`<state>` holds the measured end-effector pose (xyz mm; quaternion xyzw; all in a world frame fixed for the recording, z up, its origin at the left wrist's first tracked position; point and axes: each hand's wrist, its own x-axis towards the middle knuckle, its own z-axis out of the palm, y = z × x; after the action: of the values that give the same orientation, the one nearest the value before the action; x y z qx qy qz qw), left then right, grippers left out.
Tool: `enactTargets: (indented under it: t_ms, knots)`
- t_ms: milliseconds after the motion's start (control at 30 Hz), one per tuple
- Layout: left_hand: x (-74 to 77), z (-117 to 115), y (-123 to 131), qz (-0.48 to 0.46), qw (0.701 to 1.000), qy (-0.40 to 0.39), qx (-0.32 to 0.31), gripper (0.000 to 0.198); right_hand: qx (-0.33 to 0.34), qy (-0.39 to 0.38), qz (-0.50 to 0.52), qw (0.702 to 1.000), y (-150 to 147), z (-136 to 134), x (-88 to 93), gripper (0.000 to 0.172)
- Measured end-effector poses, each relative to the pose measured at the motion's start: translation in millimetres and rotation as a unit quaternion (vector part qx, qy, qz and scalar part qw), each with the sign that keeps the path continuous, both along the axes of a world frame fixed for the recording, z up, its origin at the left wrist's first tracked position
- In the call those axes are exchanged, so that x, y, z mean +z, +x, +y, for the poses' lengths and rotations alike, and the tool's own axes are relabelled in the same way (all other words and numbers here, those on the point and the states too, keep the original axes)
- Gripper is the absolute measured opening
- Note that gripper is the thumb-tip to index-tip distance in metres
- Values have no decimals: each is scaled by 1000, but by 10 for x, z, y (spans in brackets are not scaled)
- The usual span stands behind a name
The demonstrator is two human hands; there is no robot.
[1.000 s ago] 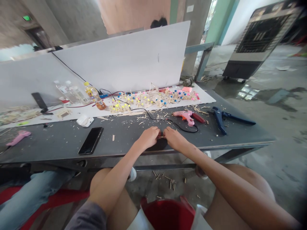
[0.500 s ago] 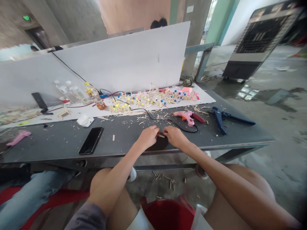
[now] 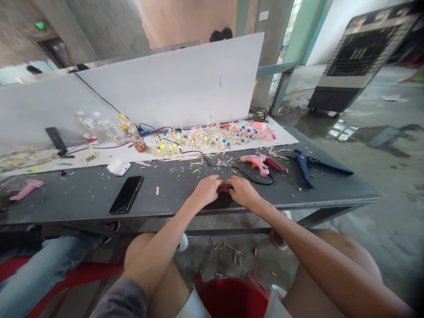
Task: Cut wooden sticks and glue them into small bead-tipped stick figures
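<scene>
My left hand [image 3: 207, 190] and my right hand [image 3: 241, 190] meet at the front edge of the dark grey table [image 3: 82, 194], fingers curled and pinched together. Between the fingertips they hold something small that I cannot make out [image 3: 225, 187]; half a second ago it looked like a short wooden stick. A dark round patch lies on the table under the hands. Just beyond them lie a pink glue gun [image 3: 255, 160] with a black cord [image 3: 212, 162], and a row of small stick figures with yellow, blue and pink beads [image 3: 205, 138].
A black phone [image 3: 126, 200], a white case [image 3: 118, 167] and bottles [image 3: 99, 128] lie to the left. Blue pliers [image 3: 306, 164] rest at right. A white board [image 3: 172, 84] stands behind. Another person's jeans-clad leg [image 3: 36, 274] is at lower left. A red bucket [image 3: 232, 298] sits between my knees.
My hands have drawn closer together, closing over the small stick that showed between the fingertips half a second ago. Everything else on the table has stayed put.
</scene>
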<state>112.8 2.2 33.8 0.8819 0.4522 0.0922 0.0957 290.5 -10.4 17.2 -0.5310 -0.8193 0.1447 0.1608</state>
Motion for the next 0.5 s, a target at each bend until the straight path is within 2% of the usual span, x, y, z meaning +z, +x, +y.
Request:
enactTargets:
  t_ms: [300,500]
  knots:
    - [-53,26,36,-41,999,-18,9,23,-23,-2,4,1000,-37,21,48,23]
    - [-91,18,41,-62,998,-19,22,23,-29,-37,28,999,-43,53,68,23]
